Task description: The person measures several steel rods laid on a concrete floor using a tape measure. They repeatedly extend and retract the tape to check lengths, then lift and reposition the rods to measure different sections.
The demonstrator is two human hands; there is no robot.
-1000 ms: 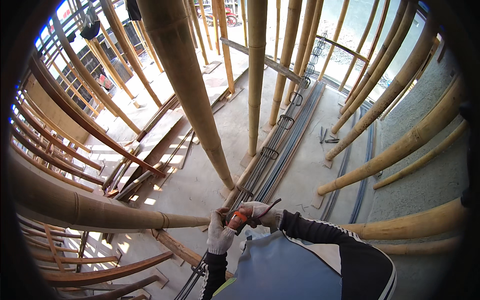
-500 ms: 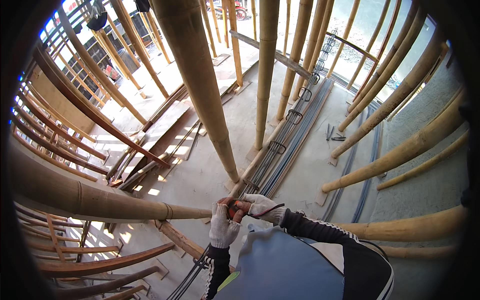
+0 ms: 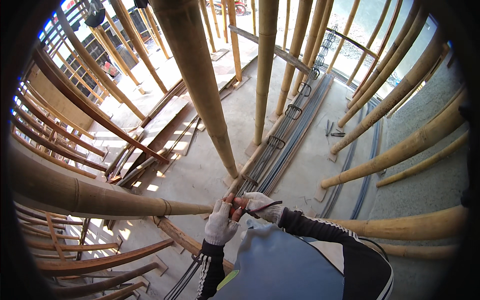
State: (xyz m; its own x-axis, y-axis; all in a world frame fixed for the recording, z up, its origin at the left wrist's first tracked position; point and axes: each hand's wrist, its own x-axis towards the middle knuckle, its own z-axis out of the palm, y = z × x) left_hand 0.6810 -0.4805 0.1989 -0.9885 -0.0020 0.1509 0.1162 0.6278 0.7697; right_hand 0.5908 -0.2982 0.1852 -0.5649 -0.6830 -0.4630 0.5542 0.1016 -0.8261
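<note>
Both my hands wear white gloves with bare fingertips and meet in front of my body, close to the near end of the rebar cage [image 3: 275, 142]. My left hand [image 3: 221, 225] is closed around a small orange-and-black tape measure [image 3: 233, 210], mostly hidden by the fingers. My right hand [image 3: 265, 201] is closed too, its fingertips touching the tape measure. Pincers [image 3: 268, 206] with dark reddish handles lie in the right palm, the handle ends sticking out to the right. Their jaws are hidden.
Bamboo props [image 3: 205, 85] stand all around, one ending just left of my hands. Long steel bars [image 3: 297, 137] lie beside the cage. Hand tools [image 3: 330, 129] lie on the concrete floor at right. Wooden planks [image 3: 165, 120] are stacked at left.
My left hand has shifted slightly left and turned, so less of the tape measure shows. The pincers' handles have tilted a little in my right hand.
</note>
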